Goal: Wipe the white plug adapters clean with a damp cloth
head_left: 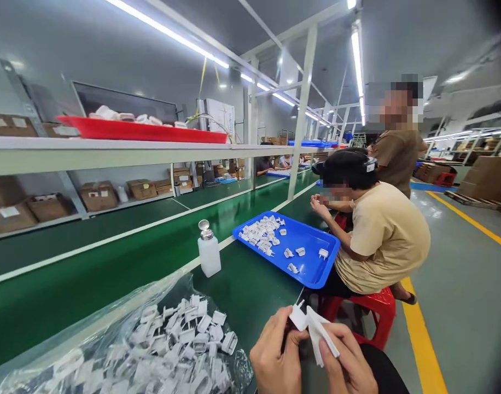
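My left hand (276, 353) pinches a small white plastic plug part (298, 316) at the bottom centre of the head view. My right hand (347, 361) presses a white cloth or wipe (319, 334) against that part. Both hands hover over the near edge of the green bench. To the left of my hands lies a clear plastic bag (123, 334) with several white plug parts (185, 339) spread on it.
A white dispenser bottle (208, 249) stands on the green bench (250, 284). Beyond it a blue tray (312, 262) holds several white parts. A seated person (382, 235) on a red stool works at the tray; another person stands behind. A red tray (139, 130) sits on the upper shelf.
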The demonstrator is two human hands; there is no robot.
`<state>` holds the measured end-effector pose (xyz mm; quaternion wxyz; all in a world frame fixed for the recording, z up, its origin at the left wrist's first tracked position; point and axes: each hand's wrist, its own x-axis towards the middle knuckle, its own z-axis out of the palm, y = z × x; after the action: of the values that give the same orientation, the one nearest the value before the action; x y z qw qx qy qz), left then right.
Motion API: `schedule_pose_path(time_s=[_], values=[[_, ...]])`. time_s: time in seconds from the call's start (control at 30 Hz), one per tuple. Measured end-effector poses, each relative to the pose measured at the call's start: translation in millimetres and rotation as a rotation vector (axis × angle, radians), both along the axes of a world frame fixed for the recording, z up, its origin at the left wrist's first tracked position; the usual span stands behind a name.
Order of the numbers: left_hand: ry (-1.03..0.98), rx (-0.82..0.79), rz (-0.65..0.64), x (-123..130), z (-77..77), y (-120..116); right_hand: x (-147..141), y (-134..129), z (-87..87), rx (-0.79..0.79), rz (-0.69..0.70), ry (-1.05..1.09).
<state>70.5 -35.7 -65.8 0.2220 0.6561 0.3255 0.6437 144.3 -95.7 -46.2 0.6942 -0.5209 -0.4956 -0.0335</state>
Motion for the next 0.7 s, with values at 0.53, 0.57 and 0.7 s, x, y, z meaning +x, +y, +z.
schedule_pose_path(time_s=[0.53,0.57,0.7], values=[[-0.076,-0.034,-0.035,0.3,48.6,-18.5,85.8,-28.4,75.9,-0.348,0.116,-0.386],[-0.188,-0.212,-0.209,7.8,57.2,-23.5,92.2,-30.0,84.4,-0.386,0.148,-0.319],[-0.620,-0.590,-0.795,31.4,92.1,-49.0,88.3,-34.0,109.5,-0.172,0.014,-0.285]])
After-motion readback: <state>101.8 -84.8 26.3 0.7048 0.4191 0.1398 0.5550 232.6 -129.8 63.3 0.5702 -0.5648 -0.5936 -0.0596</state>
